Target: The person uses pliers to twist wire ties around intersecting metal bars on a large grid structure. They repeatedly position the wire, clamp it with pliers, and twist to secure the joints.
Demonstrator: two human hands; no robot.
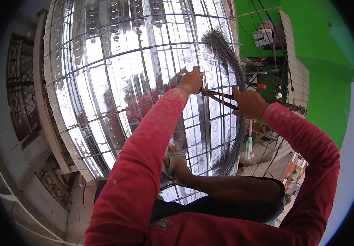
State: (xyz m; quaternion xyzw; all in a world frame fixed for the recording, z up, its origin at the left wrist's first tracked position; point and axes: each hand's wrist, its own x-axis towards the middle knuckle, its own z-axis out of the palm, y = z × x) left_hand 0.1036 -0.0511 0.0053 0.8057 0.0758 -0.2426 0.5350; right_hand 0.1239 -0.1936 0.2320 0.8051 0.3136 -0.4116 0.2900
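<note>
My right hand [248,103] is closed round the handles of a pair of pincers [205,93] with yellow and black grips. The jaws meet the steel mesh [169,44] at a bar crossing, just beside my left hand [191,80]. My left fingers are bent in at that crossing; whatever they pinch is too small to make out. Beneath the mesh lies shiny ribbed metal decking [123,41]. A long bundle of thin grey tie wire [224,49] runs along the right side of the mesh, passing behind my right hand.
My sandalled foot [179,166] rests on the mesh below my hands. At the right, the decking's edge drops away to cables [281,61], a corrugated roof [296,78] and a green wall [326,45]. Along the left runs a rough concrete edge [56,110] beside a wooden beam [47,110].
</note>
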